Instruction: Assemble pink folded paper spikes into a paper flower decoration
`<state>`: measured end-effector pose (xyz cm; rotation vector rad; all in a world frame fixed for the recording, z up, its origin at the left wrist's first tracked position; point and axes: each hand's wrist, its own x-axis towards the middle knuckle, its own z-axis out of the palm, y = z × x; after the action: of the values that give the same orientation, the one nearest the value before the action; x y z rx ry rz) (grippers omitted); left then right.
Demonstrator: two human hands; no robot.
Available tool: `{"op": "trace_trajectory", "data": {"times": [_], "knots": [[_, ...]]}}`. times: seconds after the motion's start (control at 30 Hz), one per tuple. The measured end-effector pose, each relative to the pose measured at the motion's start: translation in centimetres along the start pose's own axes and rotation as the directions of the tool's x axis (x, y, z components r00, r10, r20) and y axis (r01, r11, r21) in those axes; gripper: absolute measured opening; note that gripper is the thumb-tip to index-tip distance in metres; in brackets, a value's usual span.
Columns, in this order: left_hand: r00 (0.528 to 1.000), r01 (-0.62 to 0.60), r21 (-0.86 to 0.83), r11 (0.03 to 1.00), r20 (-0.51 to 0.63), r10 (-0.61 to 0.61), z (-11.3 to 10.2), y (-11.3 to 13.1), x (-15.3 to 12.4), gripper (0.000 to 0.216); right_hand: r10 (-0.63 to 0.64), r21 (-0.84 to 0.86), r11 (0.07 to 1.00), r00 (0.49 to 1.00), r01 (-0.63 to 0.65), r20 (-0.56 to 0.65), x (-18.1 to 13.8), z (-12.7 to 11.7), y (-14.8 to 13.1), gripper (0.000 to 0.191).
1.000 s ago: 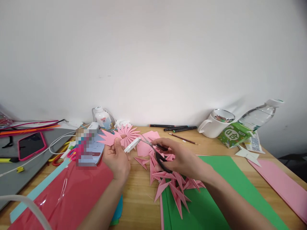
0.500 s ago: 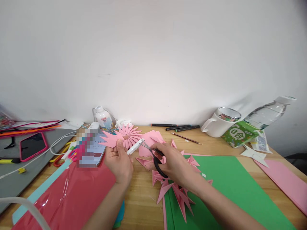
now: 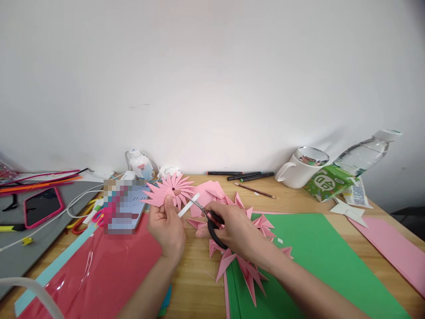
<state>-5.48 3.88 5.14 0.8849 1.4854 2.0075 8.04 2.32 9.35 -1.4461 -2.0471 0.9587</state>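
Note:
My left hand (image 3: 168, 226) pinches a narrow white strip (image 3: 188, 205) that points up and to the right, just below a pink pleated paper flower (image 3: 172, 190). My right hand (image 3: 235, 230) grips black-handled scissors (image 3: 207, 219), whose blades reach the strip near its middle. Folded pink paper spikes (image 3: 245, 266) lie under and around my right wrist, partly on a green sheet (image 3: 318, 261).
A red sheet (image 3: 99, 270) lies at the left, with a pixelated phone (image 3: 122, 206) above it. A pink-cased phone (image 3: 41, 206), cables and pens lie far left. A white mug (image 3: 300, 168), a water bottle (image 3: 361, 155), a green pack (image 3: 327, 184) and pink paper (image 3: 392, 248) are at the right.
Both hands have drifted slightly left and nearer. The scissors have closed in on the white strip. Small white scraps now lie on the green sheet.

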Motion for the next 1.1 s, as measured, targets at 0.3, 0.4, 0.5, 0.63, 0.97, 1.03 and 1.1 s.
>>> {"op": "trace_trajectory", "data": {"times": [0.3, 0.4, 0.5, 0.63, 0.97, 1.03, 1.1], "knots": [[0.999, -0.045, 0.058, 0.997, -0.005, 0.046, -0.1, -0.3, 0.1, 0.030, 0.053, 0.045, 0.997, 0.998, -0.055, 0.034, 0.1, -0.2, 0.2, 0.027], [0.999, -0.038, 0.040, 0.999, 0.004, 0.037, -0.1, -0.2, 0.1, 0.028, 0.039, 0.043, 0.998, 0.999, -0.040, 0.024, 0.1, -0.2, 0.4, 0.030], [1.000, -0.007, -0.016, 1.000, 0.015, 0.008, -0.1, -0.2, 0.1, 0.026, 0.012, 0.034, 0.999, 1.000, -0.013, 0.021, 0.1, -0.3, 0.7, 0.036], [0.999, 0.032, -0.107, 0.994, 0.041, -0.028, 0.0, -0.2, 0.2, 0.025, 0.002, 0.037, 0.999, 0.999, -0.004, 0.038, 0.2, -0.2, 1.0, 0.042], [1.000, 0.003, -0.050, 0.999, -0.025, -0.004, 0.0, -0.3, 0.4, 0.024, -0.028, -0.009, 1.000, 0.976, 0.027, -0.216, 0.8, -3.0, 2.3, 0.030], [0.998, -0.046, 0.030, 0.999, -0.042, 0.047, 0.0, -0.3, 0.1, 0.025, -0.051, 0.070, 0.995, 0.963, 0.072, -0.263, 0.7, -3.3, 2.2, 0.025], [0.996, -0.073, 0.102, 0.992, -0.041, 0.078, -0.1, -0.4, -0.3, 0.025, -0.108, 0.202, 0.965, 0.957, 0.165, -0.268, 0.6, -2.7, 1.7, 0.021]]}}
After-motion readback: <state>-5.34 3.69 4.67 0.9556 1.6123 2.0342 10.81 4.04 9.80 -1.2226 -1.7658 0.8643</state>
